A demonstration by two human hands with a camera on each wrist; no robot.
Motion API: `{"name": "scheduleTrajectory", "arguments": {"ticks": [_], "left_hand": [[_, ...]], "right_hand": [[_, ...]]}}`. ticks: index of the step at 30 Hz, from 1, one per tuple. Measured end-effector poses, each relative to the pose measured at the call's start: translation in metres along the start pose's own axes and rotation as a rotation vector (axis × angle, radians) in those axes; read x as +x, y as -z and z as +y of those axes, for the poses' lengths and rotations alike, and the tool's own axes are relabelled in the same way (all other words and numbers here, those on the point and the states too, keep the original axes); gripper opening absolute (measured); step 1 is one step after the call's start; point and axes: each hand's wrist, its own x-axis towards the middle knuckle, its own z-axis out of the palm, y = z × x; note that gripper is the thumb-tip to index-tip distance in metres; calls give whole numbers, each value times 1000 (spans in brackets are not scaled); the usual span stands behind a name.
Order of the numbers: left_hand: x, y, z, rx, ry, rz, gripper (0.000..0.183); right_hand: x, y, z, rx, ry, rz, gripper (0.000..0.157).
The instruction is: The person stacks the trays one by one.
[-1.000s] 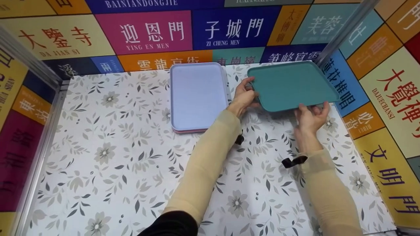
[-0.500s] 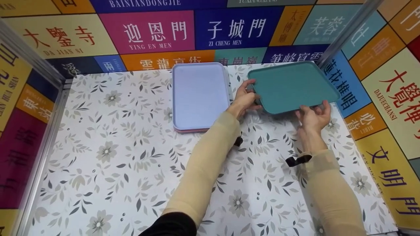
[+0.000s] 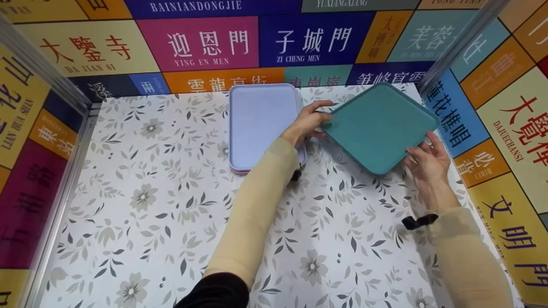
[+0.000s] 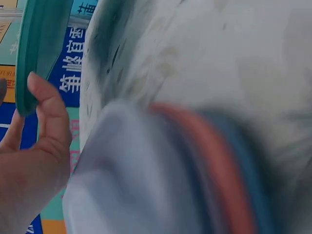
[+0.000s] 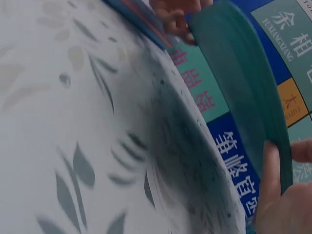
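Note:
A green rectangular tray (image 3: 381, 128) is held above the table between both hands, turned so one corner points toward me. My left hand (image 3: 306, 124) pinches its left corner, fingers on top and thumb below the rim. On the near right edge, my right hand (image 3: 430, 164) grips the rim with thumb and fingers. The left wrist view shows the tray's edge (image 4: 29, 58) between the left thumb and fingers. In the right wrist view its underside (image 5: 234, 83) stands clear of the tablecloth. A lavender tray (image 3: 263, 124) tops a stack just left of the left hand.
Below the lavender tray, reddish (image 4: 214, 161) and blue (image 4: 253, 170) trays show in the left wrist view. A floral cloth (image 3: 171, 239) covers the table. Printed panels (image 3: 317, 38) and metal posts (image 3: 462, 38) bound the back and sides.
The green tray has rotated clockwise, its near corner swinging toward me. My right hand has moved right and nearer; my left has shifted slightly left. The lavender tray stays on its stack.

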Motion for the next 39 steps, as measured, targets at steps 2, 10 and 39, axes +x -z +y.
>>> {"name": "scheduleTrajectory", "arguments": {"ticks": [2,10,39], "left_hand": [[-3,5,4,27,28,-51,52],[-13,20,12,135,69,-198,62],[-56,81,27,149,-22,-123,62]], "right_hand": [[0,5,-3,19,-8,-75,102],[2,6,-5,-56,-9,-310,73],[32,-61,10,-346,-64,-494,75]]}}
